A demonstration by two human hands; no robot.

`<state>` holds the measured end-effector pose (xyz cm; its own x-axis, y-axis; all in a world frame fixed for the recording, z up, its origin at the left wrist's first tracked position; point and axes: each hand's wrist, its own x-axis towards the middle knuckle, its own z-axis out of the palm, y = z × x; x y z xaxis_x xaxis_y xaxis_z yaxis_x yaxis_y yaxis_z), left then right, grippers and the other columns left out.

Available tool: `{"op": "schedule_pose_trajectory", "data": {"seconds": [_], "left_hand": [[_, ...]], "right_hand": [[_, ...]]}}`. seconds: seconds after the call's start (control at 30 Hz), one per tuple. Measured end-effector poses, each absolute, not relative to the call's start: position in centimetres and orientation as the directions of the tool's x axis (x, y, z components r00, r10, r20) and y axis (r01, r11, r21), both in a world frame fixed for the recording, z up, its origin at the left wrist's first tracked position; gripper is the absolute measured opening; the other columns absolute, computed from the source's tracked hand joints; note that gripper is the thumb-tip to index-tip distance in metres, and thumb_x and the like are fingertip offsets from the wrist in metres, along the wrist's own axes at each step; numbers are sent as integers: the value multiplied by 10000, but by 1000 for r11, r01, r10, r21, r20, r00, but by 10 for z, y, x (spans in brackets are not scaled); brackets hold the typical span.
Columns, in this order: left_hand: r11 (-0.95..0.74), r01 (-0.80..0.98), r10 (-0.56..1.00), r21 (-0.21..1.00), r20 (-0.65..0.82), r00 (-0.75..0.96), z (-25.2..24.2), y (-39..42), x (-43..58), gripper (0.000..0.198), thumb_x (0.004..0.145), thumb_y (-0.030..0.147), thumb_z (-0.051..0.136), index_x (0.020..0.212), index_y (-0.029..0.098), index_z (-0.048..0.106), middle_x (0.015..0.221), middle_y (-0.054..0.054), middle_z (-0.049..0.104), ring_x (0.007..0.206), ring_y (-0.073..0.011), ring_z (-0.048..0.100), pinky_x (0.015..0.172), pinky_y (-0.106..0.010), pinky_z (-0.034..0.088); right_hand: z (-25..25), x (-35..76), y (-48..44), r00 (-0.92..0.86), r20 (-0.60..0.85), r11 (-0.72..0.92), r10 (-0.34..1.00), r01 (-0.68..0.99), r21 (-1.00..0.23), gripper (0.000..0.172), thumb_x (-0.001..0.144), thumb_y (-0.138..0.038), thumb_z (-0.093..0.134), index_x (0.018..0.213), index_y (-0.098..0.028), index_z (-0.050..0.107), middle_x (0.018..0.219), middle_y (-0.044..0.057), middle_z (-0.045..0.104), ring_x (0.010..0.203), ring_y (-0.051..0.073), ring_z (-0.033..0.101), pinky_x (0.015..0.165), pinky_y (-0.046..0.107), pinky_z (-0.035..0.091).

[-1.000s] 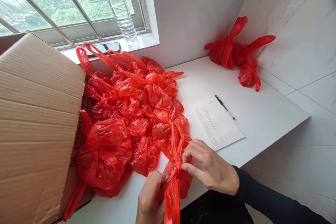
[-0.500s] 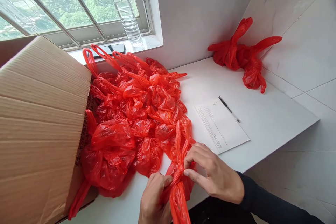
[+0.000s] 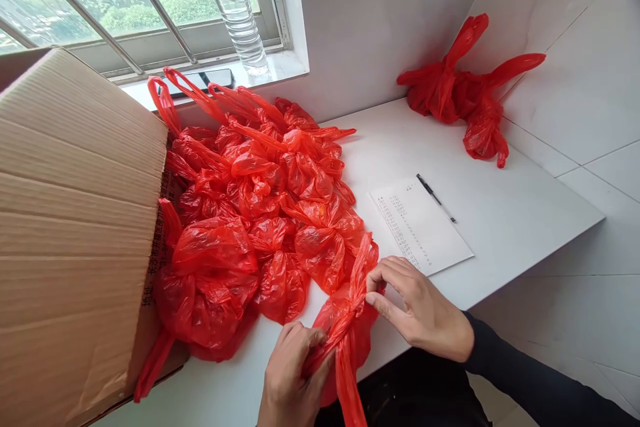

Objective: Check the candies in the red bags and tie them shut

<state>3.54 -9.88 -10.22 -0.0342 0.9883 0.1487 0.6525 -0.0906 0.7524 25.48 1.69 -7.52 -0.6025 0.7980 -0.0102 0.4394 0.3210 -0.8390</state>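
Note:
At the table's near edge lies a knotted red plastic bag [image 3: 361, 340], its twisted handles spread up and down from the knot. My left hand [image 3: 297, 373] is closed, thumb and fingers pinching the twisted plastic on the knot's left side. On the other side, my right hand [image 3: 417, 303] pinches the bag's plastic by the knot between thumb and fingertips. Just beyond, a heap of tied red plastic bags [image 3: 265, 180] covers the table's left part. A larger puffed red bag [image 3: 210, 280] sits left of my hands. What the bags contain is hidden.
A cardboard box [image 3: 80, 227] stands at the left. Right of the heap are a written sheet of paper [image 3: 425, 230] and a black pen [image 3: 436, 198] on the white table [image 3: 530, 207]. More red bags [image 3: 450, 97] lie in the far corner. A water bottle [image 3: 240, 20] and phone [image 3: 210, 80] rest on the windowsill.
My right hand has shifted slightly up and right, and the knot looks more spread and loosened. The lower handle has narrowed into one hanging strand. The view has tilted a little downward.

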Motion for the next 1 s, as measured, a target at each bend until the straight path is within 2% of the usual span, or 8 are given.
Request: {"op": "schedule_pose_trajectory", "data": {"seconds": [0.2, 0.33, 0.43, 0.5, 0.7, 0.77, 0.93, 1.0], "left_hand": [[19, 613, 979, 790, 109, -172, -107, -108, 28, 145, 927, 245, 606, 793, 222, 557, 687, 21, 524, 626, -127, 498, 597, -230, 435], [-47, 645, 959, 763, 214, -184, -100, -107, 27, 68, 904, 206, 640, 943, 230, 589, 824, 6, 593, 744, -131, 580, 698, -223, 486], [-89, 692, 950, 716, 269, -156, -93, -102, 32, 306, 901, 194, 649, 1194, 242, 579, 1070, -44, 620, 985, -163, 627, 874, -261, 514], [-107, 712, 956, 694, 268, -117, -90, -98, 36, 389, 900, 192, 657, 1274, 248, 564, 1127, -58, 610, 1035, -172, 625, 892, -277, 524], [-193, 751, 960, 631, 280, 11, -89, -88, 45, 284, 880, 139, 678, 1135, 254, 630, 984, -26, 615, 899, -149, 609, 800, -277, 516], [-184, 740, 963, 647, 271, 2, -88, -87, 45, 205, 886, 129, 664, 1046, 252, 630, 912, -6, 621, 846, -144, 597, 771, -273, 500], [62, 611, 944, 789, 153, -294, -89, -99, 35, 28, 923, 247, 629, 926, 258, 603, 862, 28, 640, 817, -134, 615, 778, -238, 484], [212, 518, 899, 829, 42, -436, -91, -104, 30, 82, 925, 343, 621, 929, 261, 613, 878, 29, 651, 836, -140, 632, 803, -237, 489]], "right_hand": [[-79, 263, 23, -531, -49, 260, 846, 491, -831, 142, 971, -200, 515, 839, -234, 475, 846, -2, 568, 808, 188, 523, 783, 369, 403], [-75, 263, 26, -547, -21, 256, 837, 424, -869, 81, 946, -172, 543, 982, -243, 527, 918, -1, 589, 889, 190, 549, 853, 372, 414], [-72, 255, 25, -590, 11, 297, 808, 391, -871, 234, 932, -243, 633, 1155, -259, 562, 887, -16, 591, 865, 188, 557, 877, 385, 412], [-73, 248, 23, -634, 21, 338, 773, 383, -860, 205, 930, -320, 673, 1117, -258, 616, 850, -18, 591, 832, 186, 552, 856, 387, 411], [-74, 241, 18, -676, 23, 364, 736, 367, -856, 37, 931, -250, 670, 926, -227, 641, 872, -2, 616, 861, 183, 556, 849, 376, 419], [-73, 244, 19, -666, 8, 345, 746, 376, -860, 60, 941, -203, 633, 889, -225, 612, 863, -5, 612, 860, 180, 553, 838, 368, 421], [-75, 260, 27, -548, -34, 251, 836, 437, -864, 128, 992, -222, 518, 864, -231, 528, 865, -4, 580, 840, 183, 535, 810, 360, 422], [-76, 265, 29, -505, -54, 204, 861, 440, -875, 113, 1007, -240, 486, 900, -237, 525, 904, 1, 585, 875, 185, 546, 823, 353, 425]]}}
